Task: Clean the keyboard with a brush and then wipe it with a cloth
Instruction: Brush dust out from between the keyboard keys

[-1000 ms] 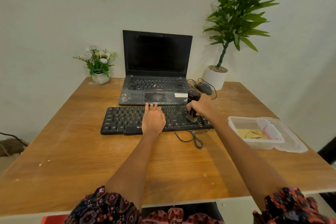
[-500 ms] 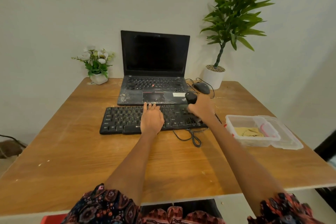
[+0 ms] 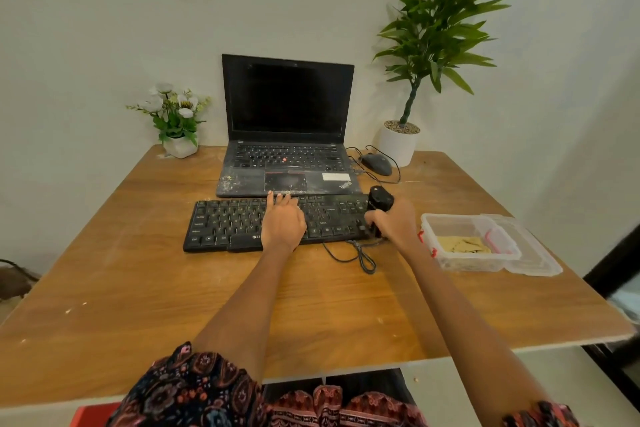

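Head view: keyboard (image 3: 242, 225) at tabletop (image 3: 138, 288) centre. Left hand (image 3: 282, 225) flat on keys, grip relaxed. Right hand (image 3: 394, 222), 3 o'clock end, grip holding black brush (image 3: 379, 201).

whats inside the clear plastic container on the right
The container holds a yellowish folded cloth; its lid lies open beside it. Anything under the cloth is hidden.

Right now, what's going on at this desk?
A person is cleaning the black keyboard on the wooden table. The left hand lies flat on the keys, steadying it, while the right hand grips a black brush at the keyboard's right end. A yellow cloth sits unused in the clear container to the right.
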